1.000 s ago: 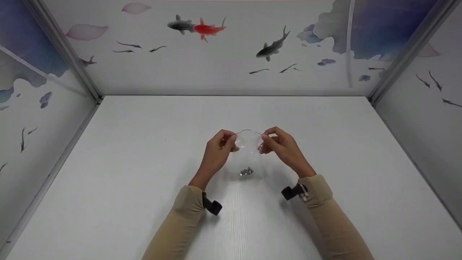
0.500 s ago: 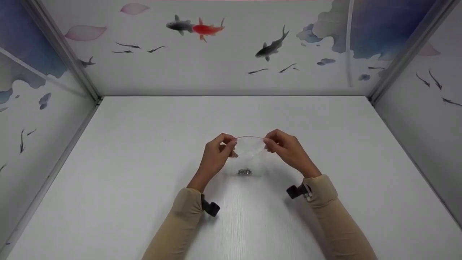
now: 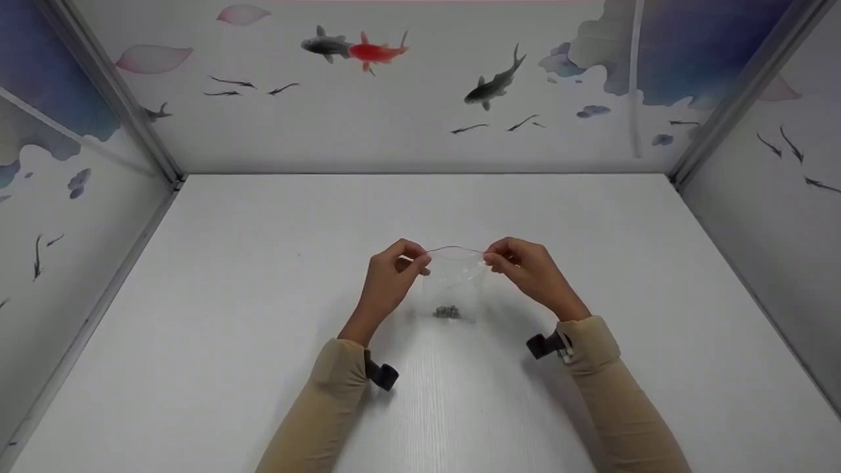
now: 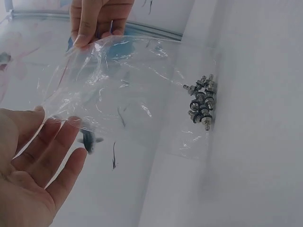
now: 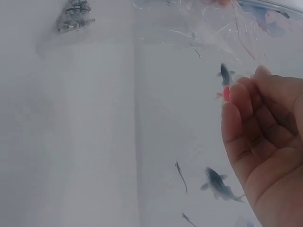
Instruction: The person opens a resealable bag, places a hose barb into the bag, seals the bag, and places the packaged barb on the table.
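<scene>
A clear plastic zip bag (image 3: 453, 282) hangs between the two hands, a thin reddish line along its top edge. At its upper left corner, the left hand (image 3: 394, 269) pinches the plastic between thumb and fingers. The right hand (image 3: 529, 272) pinches the opposite top corner. Several small silvery metal fittings (image 4: 203, 101) with dark rings lie clustered in the bottom of the bag. In the right wrist view, the right hand (image 5: 270, 127) has its fingertips at the bag's edge, and the fittings (image 5: 75, 16) show at the upper left. Whether the bag's mouth is sealed I cannot tell.
A white tabletop (image 3: 263, 282) spreads under the hands. Panels printed with fish and petals, such as the back wall (image 3: 420, 131), enclose it on the far side and both flanks. A small black camera (image 3: 383, 376) sits on the left wrist.
The hands have drawn slightly apart, mostly the right hand moving rightward. The bag's top edge has dropped a little and the bag now hangs flatter and wider between them.
</scene>
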